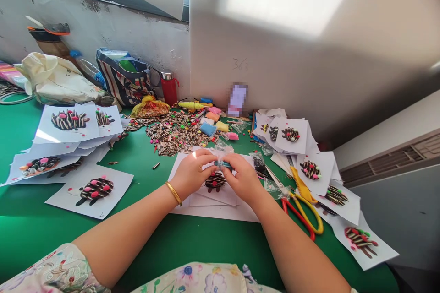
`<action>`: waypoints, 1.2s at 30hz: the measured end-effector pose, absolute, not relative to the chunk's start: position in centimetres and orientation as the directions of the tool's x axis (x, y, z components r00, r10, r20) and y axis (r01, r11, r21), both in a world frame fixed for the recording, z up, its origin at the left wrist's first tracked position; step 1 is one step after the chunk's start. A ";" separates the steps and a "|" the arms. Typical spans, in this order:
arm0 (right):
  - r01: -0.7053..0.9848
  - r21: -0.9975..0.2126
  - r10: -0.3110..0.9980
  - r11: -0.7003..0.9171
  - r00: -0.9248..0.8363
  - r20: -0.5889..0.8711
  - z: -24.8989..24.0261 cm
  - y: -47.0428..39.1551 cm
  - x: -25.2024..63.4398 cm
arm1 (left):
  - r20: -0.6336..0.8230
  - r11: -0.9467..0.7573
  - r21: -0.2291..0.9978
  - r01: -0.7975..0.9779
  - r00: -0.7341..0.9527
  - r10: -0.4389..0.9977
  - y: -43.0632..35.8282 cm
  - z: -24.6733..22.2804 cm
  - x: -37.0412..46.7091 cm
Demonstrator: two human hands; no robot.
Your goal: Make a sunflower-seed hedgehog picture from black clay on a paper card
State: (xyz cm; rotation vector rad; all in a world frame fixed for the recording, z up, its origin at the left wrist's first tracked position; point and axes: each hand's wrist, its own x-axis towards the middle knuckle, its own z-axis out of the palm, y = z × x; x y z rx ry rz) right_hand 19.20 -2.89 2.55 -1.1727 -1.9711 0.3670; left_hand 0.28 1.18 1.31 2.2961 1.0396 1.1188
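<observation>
My left hand (194, 169) and my right hand (240, 174) meet over the middle of the table, fingers closed. Between their fingertips is a small blue packet (224, 164) with clear plastic about it; the fingers hide much of it. Just below lies a sheet of white paper (220, 199) bearing a dark hedgehog figure (216, 182) of striped sunflower seeds with red dots. My hands cover part of the figure. More white sheets lie under that one.
Sunflower seeds (177, 130) are heaped behind my hands, beside a blue clay packet (208, 129). Finished-looking seed pictures (96, 192) lie left, others (311, 171) right. Red-and-yellow scissors (300, 213) rest by my right forearm. A red flask (169, 89) stands against the wall.
</observation>
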 end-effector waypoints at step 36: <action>0.677 -0.616 0.898 0.402 -0.163 0.408 2.8 -2.9 19.8 | 0.667 -0.794 0.429 0.431 0.443 0.600 0.9 1.8 0.2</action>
